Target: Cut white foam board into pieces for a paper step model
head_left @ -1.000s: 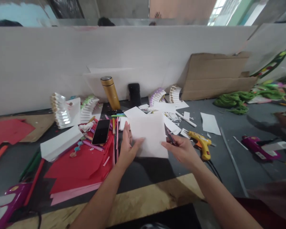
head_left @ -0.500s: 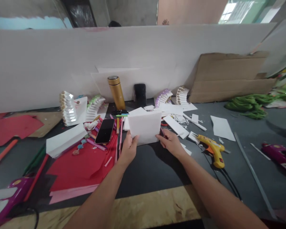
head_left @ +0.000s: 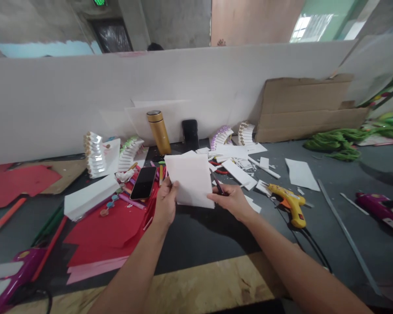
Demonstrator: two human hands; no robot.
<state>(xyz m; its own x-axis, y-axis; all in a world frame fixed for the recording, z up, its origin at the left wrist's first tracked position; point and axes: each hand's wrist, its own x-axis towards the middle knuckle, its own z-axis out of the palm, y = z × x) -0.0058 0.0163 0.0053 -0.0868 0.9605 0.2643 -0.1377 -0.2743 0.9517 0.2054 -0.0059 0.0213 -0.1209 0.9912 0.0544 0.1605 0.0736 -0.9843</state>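
Observation:
A roughly square white sheet [head_left: 190, 179], like thick paper or card, is held up above the dark tabletop. My left hand [head_left: 167, 198] pinches its left edge, thumb on the near face. My right hand [head_left: 231, 198] touches the lower right edge of the sheet with thumb and fingers closed. A slim dark pen-like tool [head_left: 218, 185] sticks up out of that same hand; its exact kind is unclear. Behind the sheet lie white paper offcuts [head_left: 239, 172], partly hidden by it.
Right of my hands lies a yellow glue gun [head_left: 290, 201] with its cord. To the left are a phone [head_left: 143, 183], red paper [head_left: 108, 231] and a folded white piece [head_left: 91, 196]. A gold bottle [head_left: 159, 133] stands behind. A metal ruler [head_left: 347, 235] and purple glue gun [head_left: 383, 209] lie far right.
The white sheet has shifted left and turned, now showing more upright and tilted. The dark tool in my right hand shows more clearly. The view has tipped up slightly.

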